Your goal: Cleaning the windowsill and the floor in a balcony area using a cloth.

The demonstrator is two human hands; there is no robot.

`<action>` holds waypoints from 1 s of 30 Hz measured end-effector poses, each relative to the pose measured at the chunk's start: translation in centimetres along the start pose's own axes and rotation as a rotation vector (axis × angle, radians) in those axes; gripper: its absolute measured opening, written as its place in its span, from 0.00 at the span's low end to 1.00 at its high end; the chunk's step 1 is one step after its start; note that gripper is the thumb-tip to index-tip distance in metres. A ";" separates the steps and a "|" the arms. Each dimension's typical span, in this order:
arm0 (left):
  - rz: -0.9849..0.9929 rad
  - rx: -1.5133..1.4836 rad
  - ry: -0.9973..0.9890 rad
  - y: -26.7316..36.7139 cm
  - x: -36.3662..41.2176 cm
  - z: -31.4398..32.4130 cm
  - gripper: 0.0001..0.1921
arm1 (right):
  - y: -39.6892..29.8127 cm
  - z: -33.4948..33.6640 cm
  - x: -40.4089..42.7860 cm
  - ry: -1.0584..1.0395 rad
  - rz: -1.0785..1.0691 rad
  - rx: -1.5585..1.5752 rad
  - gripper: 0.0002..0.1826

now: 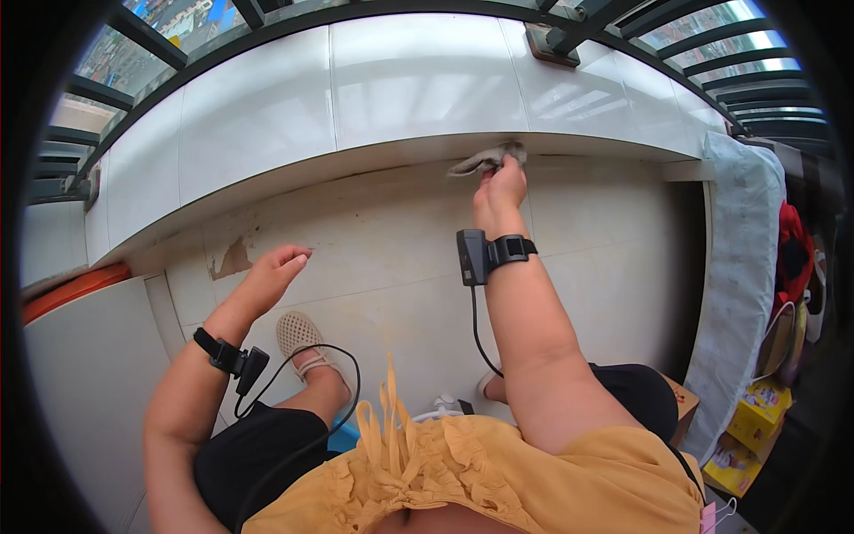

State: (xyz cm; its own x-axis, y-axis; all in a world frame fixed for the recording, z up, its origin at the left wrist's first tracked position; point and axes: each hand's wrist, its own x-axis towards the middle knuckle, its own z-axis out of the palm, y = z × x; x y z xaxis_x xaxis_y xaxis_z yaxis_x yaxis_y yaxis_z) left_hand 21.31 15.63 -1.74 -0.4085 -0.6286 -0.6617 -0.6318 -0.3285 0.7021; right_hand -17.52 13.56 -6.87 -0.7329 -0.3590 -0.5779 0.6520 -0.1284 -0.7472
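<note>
My right hand (502,190) grips a crumpled grey-white cloth (486,161). The cloth touches the front edge of a white tiled ledge (420,80), near the seam where light tiles (400,227) begin below. My left hand (277,270) hangs over those tiles with its fingers curled in, and nothing shows in it. Close to its left is a brown patch (231,260) where the tile surface looks worn or stained. Small dark specks lie along the seam under the ledge.
Dark metal railings (147,37) border the ledge. Rightward stands a panel covered in pale fabric (737,287), with yellow boxes (757,414) beyond it. At left is a white cabinet (93,374) with an orange item (77,294) on top. Cables (357,374) run from both wrist devices.
</note>
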 end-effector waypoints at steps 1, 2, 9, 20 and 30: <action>-0.011 0.014 -0.024 0.2 0.7 0.4 0.19 | -1.8 0.9 0.3 0.009 -0.017 0.012 0.10; -0.025 0.027 -0.047 0.3 1.2 0.7 0.19 | -2.9 1.6 0.8 0.025 -0.004 0.048 0.10; -0.007 0.063 -0.067 1.1 1.2 0.9 0.19 | 4.4 4.0 -0.5 0.120 0.375 -0.329 0.18; 0.036 -0.002 -0.044 1.1 2.2 1.2 0.18 | 6.2 -1.6 2.0 0.047 0.249 -0.301 0.19; -0.025 0.104 -0.105 1.9 3.6 2.8 0.18 | -3.1 -1.9 13.6 0.175 0.145 -0.252 0.20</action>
State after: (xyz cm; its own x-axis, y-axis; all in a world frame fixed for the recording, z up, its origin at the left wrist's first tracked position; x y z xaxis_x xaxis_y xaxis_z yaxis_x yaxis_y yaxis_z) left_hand 16.81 14.68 -3.57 -0.4548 -0.5422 -0.7065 -0.7055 -0.2647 0.6574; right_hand -29.87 10.81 -13.00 -0.6724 -0.1900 -0.7154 0.6995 0.1529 -0.6981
